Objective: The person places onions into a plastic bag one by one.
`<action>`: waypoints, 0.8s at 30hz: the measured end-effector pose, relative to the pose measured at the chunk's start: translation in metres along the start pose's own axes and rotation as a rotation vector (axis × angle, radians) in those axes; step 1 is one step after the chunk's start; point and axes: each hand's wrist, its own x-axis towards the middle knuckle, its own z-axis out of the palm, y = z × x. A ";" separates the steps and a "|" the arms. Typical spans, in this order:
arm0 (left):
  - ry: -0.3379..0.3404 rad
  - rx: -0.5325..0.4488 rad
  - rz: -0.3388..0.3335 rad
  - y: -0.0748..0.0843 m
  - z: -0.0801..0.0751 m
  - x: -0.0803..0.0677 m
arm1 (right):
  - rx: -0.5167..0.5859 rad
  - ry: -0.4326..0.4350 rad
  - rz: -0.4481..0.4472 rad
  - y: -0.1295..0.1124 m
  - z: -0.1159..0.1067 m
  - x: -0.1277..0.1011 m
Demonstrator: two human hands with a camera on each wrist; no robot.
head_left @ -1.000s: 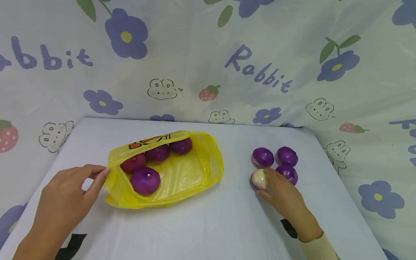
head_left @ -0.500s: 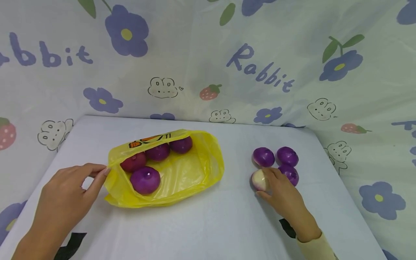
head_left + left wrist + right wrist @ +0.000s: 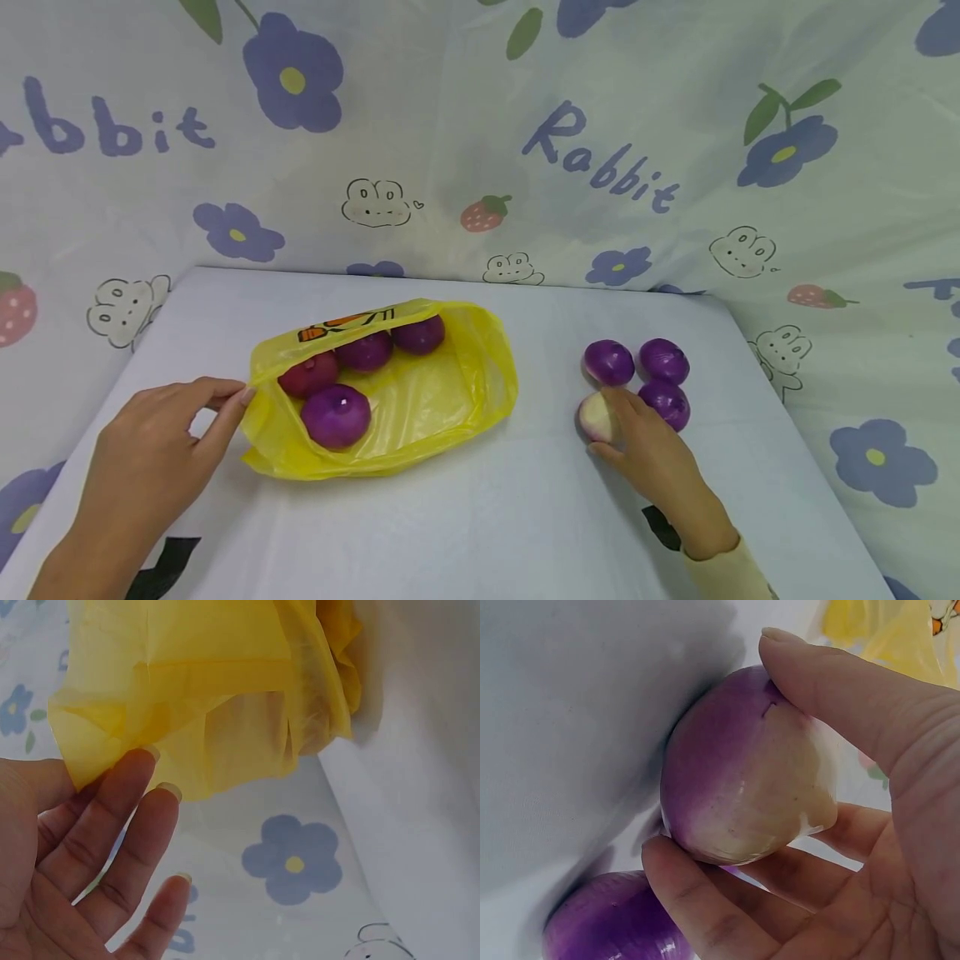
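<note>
**Pale-topped onion held beside the yellow bag**

The pale-topped onion (image 3: 598, 414) is held by the right hand (image 3: 651, 454): the thumb (image 3: 832, 682) lies over the top and the fingers (image 3: 705, 907) curl beneath, so the grip is closed round it. The onion sits on the table (image 3: 480, 533), well to the right of the yellow bag (image 3: 390, 392). Three purple onions (image 3: 663, 361) lie just beside it, on its side away from the bag; one shows touching it in the right wrist view.

The left edge of the bag mouth is pinched by the left hand (image 3: 153, 454) between thumb and forefinger (image 3: 112, 791). The other fingers are spread loosely and hold nothing. Four onions (image 3: 335, 416) lie inside the bag, seen through the open mouth.

Recommended handling, as a judgement:

- The hold is best kept round the widest part of the onion, since the skin looks smooth and could slip.
- A straight lift is advised, so that the neighbouring onions are not set rolling.
- The pinch on the bag edge is best kept raised and taut. The film looks thin and is likely to sag over the mouth if slackened.
- A low release onto the bare film near the mouth is preferred.

Markings: an orange and black print is carried on the far rim of the bag (image 3: 347, 325); it cannot be read. The word "Rabbit" (image 3: 600, 162) is printed on the backdrop cloth behind the bag, among flowers, strawberries and rabbit faces.
</note>
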 end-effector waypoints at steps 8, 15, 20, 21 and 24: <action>-0.016 0.014 -0.019 0.000 0.001 -0.001 | 0.029 -0.017 0.035 -0.001 -0.002 -0.001; -0.017 0.019 -0.016 0.000 0.000 -0.001 | 0.059 -0.021 0.037 -0.004 -0.002 0.000; -0.001 0.007 0.002 -0.001 -0.001 0.000 | 0.044 -0.009 0.020 -0.008 -0.003 0.000; -0.002 0.005 0.001 -0.001 0.000 -0.001 | 0.039 -0.006 0.013 -0.009 -0.004 0.000; -0.001 0.003 0.003 -0.001 0.000 -0.002 | 0.033 0.001 -0.006 -0.016 -0.007 -0.001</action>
